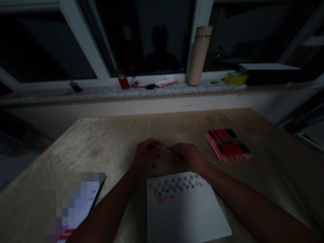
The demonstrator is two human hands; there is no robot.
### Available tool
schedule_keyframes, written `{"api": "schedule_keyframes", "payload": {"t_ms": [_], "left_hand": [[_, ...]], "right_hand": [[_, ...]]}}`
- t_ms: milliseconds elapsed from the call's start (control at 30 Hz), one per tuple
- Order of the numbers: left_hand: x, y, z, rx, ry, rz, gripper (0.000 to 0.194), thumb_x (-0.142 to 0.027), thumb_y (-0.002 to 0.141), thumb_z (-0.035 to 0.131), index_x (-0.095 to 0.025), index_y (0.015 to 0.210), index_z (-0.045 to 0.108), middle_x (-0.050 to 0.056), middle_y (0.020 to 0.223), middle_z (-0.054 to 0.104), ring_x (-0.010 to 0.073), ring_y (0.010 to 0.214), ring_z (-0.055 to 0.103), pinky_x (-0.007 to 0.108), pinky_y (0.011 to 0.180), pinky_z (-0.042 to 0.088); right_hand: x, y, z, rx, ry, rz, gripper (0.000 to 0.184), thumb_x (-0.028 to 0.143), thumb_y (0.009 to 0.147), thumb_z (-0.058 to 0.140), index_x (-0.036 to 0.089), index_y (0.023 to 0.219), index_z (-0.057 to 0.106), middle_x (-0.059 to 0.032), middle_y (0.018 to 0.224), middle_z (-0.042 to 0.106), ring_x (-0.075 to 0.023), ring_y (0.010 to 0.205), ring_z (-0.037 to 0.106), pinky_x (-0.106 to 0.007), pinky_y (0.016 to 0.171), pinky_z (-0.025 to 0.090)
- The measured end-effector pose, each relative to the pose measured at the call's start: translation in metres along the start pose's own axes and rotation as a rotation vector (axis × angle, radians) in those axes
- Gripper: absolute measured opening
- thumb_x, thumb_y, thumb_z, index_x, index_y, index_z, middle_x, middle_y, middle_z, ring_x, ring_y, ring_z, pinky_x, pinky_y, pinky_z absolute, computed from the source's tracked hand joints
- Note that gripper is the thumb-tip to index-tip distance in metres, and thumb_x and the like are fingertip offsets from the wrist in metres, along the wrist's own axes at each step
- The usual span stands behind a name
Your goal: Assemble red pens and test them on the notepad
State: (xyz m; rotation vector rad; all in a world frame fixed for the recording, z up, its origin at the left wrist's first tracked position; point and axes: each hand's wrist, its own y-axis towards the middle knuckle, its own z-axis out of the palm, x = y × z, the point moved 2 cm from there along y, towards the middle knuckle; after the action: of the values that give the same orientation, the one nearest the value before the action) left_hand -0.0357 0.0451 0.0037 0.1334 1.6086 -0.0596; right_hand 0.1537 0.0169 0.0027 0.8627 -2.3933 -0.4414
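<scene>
My two hands face each other over the table, just beyond an open spiral notepad (186,212). A slim red pen (167,147) with a pale section spans the gap between them. Closed fingers of my right hand (188,157) grip its right part. My left hand (147,151) is closed in a pinch at the pen's other end; the exact contact is dim. Under the left fingers is a small red piece (156,155), its kind unclear. A tiny dark bit (154,165) lies nearer the notepad. Black and red scribbled marks cover the pad's upper lines.
Right of my hands lie rows of pink, red and black pens (227,145). A phone or tablet (83,202), partly blurred out, is at left. On the windowsill (101,92) stand a red-bodied container (124,82), a tan cylinder (199,55) and a yellow tape roll (236,79).
</scene>
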Motion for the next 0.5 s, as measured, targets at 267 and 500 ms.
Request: {"api": "schedule_keyframes", "payload": {"t_ms": [267, 500], "left_hand": [[0.005, 0.006, -0.007, -0.140, -0.031, 0.105, 0.016, -0.028, 0.066, 0.069, -0.015, 0.072, 0.063, -0.004, 0.049, 0.051, 0.0062, 0.045, 0.044, 0.017, 0.044, 0.035], [0.013, 0.012, -0.013, -0.148, -0.144, 0.137, 0.018, -0.030, 0.067, 0.069, -0.014, 0.073, 0.062, -0.004, 0.050, 0.051, 0.0062, 0.046, 0.044, 0.019, 0.045, 0.034]], "right_hand": [[-0.002, -0.001, 0.001, 0.000, -0.002, 0.021, 0.026, 0.020, 0.086, 0.047, 0.018, 0.106, 0.063, -0.0050, 0.083, 0.067, -0.0137, 0.069, 0.059, -0.024, 0.065, 0.043], [-0.004, -0.002, 0.003, -0.005, 0.029, 0.012, 0.025, 0.022, 0.088, 0.045, 0.017, 0.105, 0.064, -0.0051, 0.084, 0.067, -0.0132, 0.070, 0.059, -0.023, 0.065, 0.042]]}}
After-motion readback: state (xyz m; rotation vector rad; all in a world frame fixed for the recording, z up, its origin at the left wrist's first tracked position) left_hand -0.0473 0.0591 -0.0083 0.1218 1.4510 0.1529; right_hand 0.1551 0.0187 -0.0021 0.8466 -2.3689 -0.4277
